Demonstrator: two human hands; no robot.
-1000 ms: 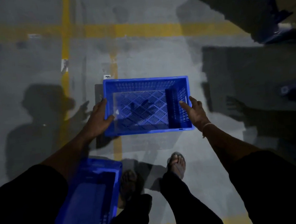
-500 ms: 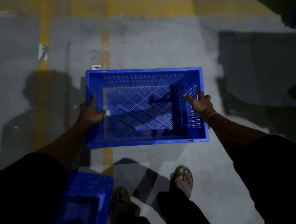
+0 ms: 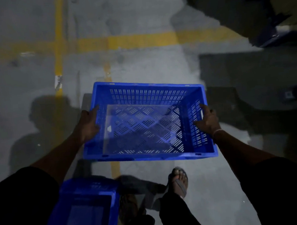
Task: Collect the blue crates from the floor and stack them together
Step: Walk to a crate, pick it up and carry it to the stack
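On the far left the floor [image 3: 21, 121] is bare grey concrete crossed by yellow lines [image 3: 59, 48], with our own shadow lying over it. Low at the left, close by our left leg, a second crate [image 3: 87, 208] sits with its open top up; we judge this is where the held one has to go. Our left hand [image 3: 88, 127] grips the left short wall of the crate [image 3: 145, 125], thumb inside, fingers curled round the rim. The crate itself hangs between both hands ahead of us, open side up, its long axis running left to right across our body, slightly skewed with the right end nearer. Our right hand [image 3: 209, 120] holds the right short wall the same way, at the handle slot. Both hands are equally near, since each carries one end. The lower crate lies down and to the left of the held one, so the coming move, as we judge it, swings that way and down. Our sandalled foot [image 3: 180, 182] stands just beside that path; to the right, dark shapes crowd the floor
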